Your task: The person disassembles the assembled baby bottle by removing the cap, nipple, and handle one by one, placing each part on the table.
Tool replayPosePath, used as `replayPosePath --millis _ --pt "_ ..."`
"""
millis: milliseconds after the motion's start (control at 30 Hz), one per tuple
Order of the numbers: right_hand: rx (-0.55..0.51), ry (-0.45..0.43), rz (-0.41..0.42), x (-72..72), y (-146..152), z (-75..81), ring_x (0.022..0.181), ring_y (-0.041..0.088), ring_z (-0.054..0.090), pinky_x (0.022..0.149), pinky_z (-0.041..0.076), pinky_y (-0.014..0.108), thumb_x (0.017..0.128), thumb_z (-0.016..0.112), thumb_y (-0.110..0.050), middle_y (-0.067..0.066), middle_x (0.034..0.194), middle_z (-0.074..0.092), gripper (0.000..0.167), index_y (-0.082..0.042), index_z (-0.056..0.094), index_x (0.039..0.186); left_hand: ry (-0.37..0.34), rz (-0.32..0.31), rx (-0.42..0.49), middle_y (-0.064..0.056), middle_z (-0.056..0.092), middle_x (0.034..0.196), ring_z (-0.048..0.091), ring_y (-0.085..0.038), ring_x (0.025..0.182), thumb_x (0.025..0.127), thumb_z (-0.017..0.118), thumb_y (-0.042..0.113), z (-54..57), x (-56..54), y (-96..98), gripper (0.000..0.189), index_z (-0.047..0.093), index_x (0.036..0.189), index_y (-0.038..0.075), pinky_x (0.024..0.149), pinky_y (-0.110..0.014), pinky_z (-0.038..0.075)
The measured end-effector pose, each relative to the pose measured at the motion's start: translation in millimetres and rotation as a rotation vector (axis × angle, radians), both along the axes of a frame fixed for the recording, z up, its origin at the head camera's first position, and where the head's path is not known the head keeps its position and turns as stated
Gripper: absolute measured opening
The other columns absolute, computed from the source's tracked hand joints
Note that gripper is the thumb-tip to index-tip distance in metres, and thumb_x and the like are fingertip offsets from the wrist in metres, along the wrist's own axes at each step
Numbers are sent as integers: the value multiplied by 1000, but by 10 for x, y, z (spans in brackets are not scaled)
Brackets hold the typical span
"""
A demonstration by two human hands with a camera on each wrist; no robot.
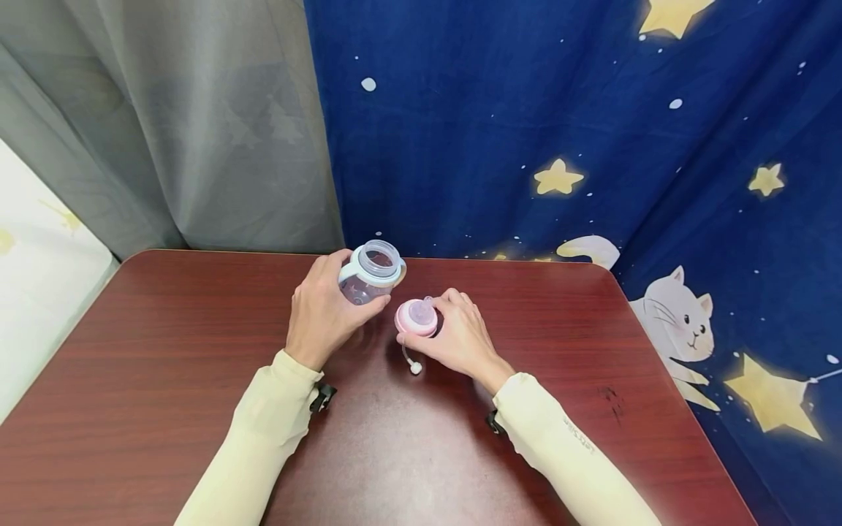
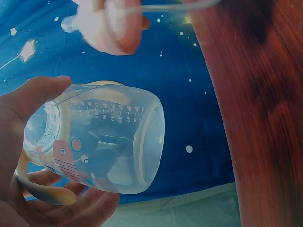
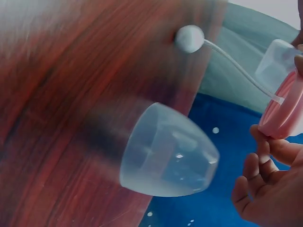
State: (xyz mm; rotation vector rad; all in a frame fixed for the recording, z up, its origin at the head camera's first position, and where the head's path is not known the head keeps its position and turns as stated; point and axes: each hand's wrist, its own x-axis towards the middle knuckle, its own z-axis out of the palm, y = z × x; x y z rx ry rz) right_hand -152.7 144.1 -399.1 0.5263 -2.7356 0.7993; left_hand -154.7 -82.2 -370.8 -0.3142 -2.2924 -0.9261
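In the head view my left hand grips a clear baby bottle with a pale collar and side handles. Its mouth is uncovered and tilts toward me. Printed measuring marks and a pink figure show on the bottle in the left wrist view. My right hand pinches the rim of a pink bottle top with a clear teat, just right of the bottle and apart from it. A thin straw with a white ball hangs from the top's underside. Both are held above the table.
A translucent dome-shaped cap stands on the brown wooden table, seen in the right wrist view. Behind the table's far edge hang a grey curtain and a blue star-patterned curtain.
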Motion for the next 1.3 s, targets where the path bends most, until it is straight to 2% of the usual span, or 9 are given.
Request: replayPosePath --millis 200,433,600,733,967,1167,1300 --pt "81 -19 -5 -118 4 -102 97 18 49 81 39 38 68 77 -67 -2 98 57 68 -12 72 108 1 -6 1 -14 64 108 61 -28 92 65 88 43 1 -4 12 77 60 125 5 72 -52 53" --pt "205 -22 -9 -147 7 -228 91 20 47 77 38 37 67 75 -69 -2 91 53 65 -12 72 98 -13 -11 -2 -13 63 109 61 -28 93 65 88 43 -15 -4 16 76 60 124 4 73 -51 53" --pt "268 -17 -12 -149 -4 -294 92 21 46 76 37 37 67 75 -69 0 92 53 66 -11 72 99 -11 -12 -5 -13 63 109 61 -28 93 65 88 43 -11 -5 20 76 60 125 4 72 -51 53" --pt "297 -7 -21 -151 -13 -320 95 21 45 77 36 38 66 75 -68 1 94 54 65 -13 72 99 -11 -14 -8 -14 63 109 61 -28 93 65 88 43 -9 4 21 76 60 124 4 72 -51 53" --pt "336 5 -4 -154 -42 -346 108 24 46 81 35 40 65 78 -67 4 102 56 66 -13 71 102 -11 -13 -12 -13 63 110 61 -28 94 65 88 43 -2 15 19 76 60 124 4 74 -51 53" --pt "352 19 6 -154 -81 -345 109 24 45 81 35 42 65 81 -64 7 103 56 65 -10 71 99 -11 -15 -14 -14 63 110 61 -28 93 66 88 42 1 20 17 76 60 124 3 74 -50 53" --pt "399 22 -9 -161 -102 -352 108 25 45 81 35 43 65 80 -66 7 102 57 66 -9 71 98 -11 -16 -14 -14 63 109 61 -28 93 66 88 42 -3 17 14 76 60 124 3 73 -51 53"
